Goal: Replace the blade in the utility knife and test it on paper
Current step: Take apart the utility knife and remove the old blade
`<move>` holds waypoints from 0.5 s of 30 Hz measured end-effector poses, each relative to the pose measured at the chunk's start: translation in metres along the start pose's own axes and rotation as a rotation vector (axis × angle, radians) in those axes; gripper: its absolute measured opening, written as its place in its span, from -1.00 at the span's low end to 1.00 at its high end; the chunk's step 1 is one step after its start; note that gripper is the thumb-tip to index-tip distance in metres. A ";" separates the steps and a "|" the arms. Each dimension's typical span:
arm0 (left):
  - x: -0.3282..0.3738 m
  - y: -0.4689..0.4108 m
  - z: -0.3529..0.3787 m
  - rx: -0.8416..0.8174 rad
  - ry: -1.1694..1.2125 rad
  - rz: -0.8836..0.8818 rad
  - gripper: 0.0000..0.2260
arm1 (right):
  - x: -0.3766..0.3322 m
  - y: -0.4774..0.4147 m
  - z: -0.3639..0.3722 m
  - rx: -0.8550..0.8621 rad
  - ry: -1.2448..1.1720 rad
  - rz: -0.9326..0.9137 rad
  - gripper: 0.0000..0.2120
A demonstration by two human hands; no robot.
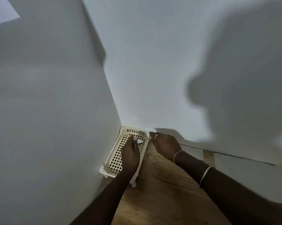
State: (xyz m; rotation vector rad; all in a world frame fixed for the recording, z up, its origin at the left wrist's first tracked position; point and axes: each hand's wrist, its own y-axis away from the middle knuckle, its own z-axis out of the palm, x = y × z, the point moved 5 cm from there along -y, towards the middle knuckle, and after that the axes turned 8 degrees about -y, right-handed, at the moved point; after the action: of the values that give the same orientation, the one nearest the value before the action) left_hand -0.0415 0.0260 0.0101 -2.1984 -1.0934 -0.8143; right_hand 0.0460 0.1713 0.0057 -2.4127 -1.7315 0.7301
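Nearest me, wooden counter point(161, 192), both forearms reaching out. Left hand point(130, 155) inside cream basket point(116, 159), fingers pinched on small silvery item point(140, 141), possibly blade; can't confirm. Right hand point(165, 146) loosely open, empty, at basket rim. Knife body not identifiable. I judge fetching stage; next: lift item clear, careful of edge. Beyond: white corner walls.

The basket point(114, 161) is cream plastic lattice, faintly glossy. The bench point(161, 192) shows matt wood grain (rather rough-looking). The walls point(153, 62) are smooth matt paint; the bangles point(205, 174) look metallic, perhaps.
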 end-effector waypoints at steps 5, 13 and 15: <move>-0.051 -0.021 0.007 -0.120 0.267 -0.410 -0.67 | -0.015 -0.042 0.044 -0.175 -0.006 -0.016 -0.79; -0.088 -0.043 0.021 -0.192 0.500 -0.674 -0.74 | -0.024 -0.071 0.096 -0.276 0.057 -0.072 -0.85; -0.088 -0.049 0.017 -0.193 0.422 -0.609 -0.75 | -0.024 -0.072 0.104 -0.291 0.070 -0.083 -0.83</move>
State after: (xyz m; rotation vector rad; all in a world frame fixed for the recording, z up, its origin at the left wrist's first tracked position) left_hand -0.1206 0.0194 -0.0547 -1.7063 -1.5200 -1.6158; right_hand -0.0667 0.1532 -0.0542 -2.4869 -2.0185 0.4032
